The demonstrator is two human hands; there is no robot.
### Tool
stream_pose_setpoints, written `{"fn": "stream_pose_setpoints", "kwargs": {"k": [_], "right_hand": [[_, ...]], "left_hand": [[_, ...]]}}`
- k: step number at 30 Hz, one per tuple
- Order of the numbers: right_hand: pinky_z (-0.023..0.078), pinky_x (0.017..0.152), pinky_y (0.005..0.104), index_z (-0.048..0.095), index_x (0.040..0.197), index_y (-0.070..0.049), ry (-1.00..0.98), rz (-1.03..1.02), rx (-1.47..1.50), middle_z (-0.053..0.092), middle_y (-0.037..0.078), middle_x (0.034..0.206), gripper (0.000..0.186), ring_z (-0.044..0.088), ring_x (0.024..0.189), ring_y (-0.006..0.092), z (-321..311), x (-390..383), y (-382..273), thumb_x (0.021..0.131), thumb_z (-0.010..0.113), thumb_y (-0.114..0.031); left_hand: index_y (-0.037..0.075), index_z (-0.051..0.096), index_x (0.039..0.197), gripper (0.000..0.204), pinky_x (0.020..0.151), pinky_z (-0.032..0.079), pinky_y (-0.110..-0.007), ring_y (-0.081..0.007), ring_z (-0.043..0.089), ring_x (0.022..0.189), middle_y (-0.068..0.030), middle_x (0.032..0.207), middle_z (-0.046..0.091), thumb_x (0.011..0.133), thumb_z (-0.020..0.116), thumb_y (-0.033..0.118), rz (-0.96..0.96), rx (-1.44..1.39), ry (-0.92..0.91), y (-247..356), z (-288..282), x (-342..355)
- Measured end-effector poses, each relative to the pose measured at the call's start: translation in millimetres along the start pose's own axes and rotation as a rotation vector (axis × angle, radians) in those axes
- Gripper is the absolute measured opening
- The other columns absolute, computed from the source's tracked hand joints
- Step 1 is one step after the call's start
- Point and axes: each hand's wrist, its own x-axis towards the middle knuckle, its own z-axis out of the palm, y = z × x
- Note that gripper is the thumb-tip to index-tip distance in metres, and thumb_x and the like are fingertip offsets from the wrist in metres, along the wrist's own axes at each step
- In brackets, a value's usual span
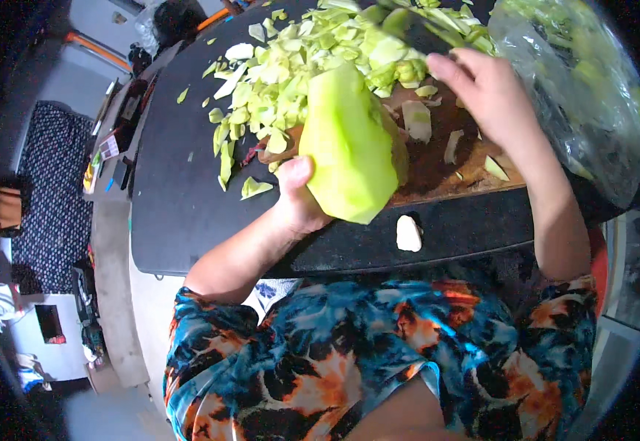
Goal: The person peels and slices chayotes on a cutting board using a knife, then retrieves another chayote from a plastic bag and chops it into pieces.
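My left hand (301, 192) grips a large, pale green peeled vegetable (349, 147) from its lower left side, the thumb lying on the cut surface. The vegetable is held tilted over the near side of a wooden cutting board (445, 176); its exact kind I cannot tell. My right hand (493, 92) is closed around a knife (426, 33), whose dark blade is blurred and points up and left, apart from the vegetable. Behind the vegetable spreads a heap of green and whitish peelings (283, 81), partly covering the board.
A clear plastic bag (570, 88) with green pieces inside lies at the right of the black table (180, 184). A small whitish piece (408, 233) rests near the table's front edge. Farther left stand a cluttered side table (118, 147) and a dark patterned cloth (52, 184).
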Motion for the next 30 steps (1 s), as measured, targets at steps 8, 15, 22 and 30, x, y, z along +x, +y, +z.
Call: {"fn": "stream_pose_setpoints", "kwargs": {"k": [8,15,22,30], "right_hand": [[0.037,0.049,0.0303,0.058,0.073,0.001,-0.08,-0.144,0.187,0.049,0.007,0.053,0.046,0.044,0.049,0.0143,8,-16,-19,0.086,0.06,-0.044],[0.042,0.047,0.035,0.051,0.064,-0.008,-0.193,-0.529,0.111,0.053,0.007,0.055,0.042,0.057,0.051,0.0253,9,-35,-46,0.073,0.072,-0.043],[0.045,0.05,0.0357,0.048,0.063,-0.01,-0.212,-0.602,-0.007,0.053,0.006,0.056,0.047,0.057,0.052,0.0259,20,-47,-49,0.072,0.068,-0.052],[0.045,0.051,0.0369,0.048,0.064,-0.01,-0.241,-0.6,0.01,0.054,0.006,0.057,0.047,0.058,0.053,0.0266,16,-53,-58,0.074,0.067,-0.052]], "left_hand": [[0.013,0.038,0.133,0.086,0.096,0.04,-0.047,-0.0314,0.046,0.119,-0.0139,0.132,0.045,0.075,0.038,0.076,-0.057,-0.623,0.135,7,-17,8],[0.008,0.048,0.125,0.075,0.09,0.046,-0.047,-0.027,0.056,0.102,-0.0126,0.118,0.055,0.081,0.046,0.068,-0.247,-0.722,0.36,-6,-41,10],[0.007,0.045,0.128,0.066,0.094,0.045,-0.046,-0.0274,0.054,0.108,-0.0142,0.124,0.051,0.086,0.045,0.057,-0.156,-0.625,0.273,-8,-41,12],[0.006,0.041,0.132,0.056,0.097,0.043,-0.045,-0.0279,0.05,0.115,-0.016,0.131,0.046,0.091,0.043,0.044,-0.225,-0.475,0.266,-12,-50,-1]]}}
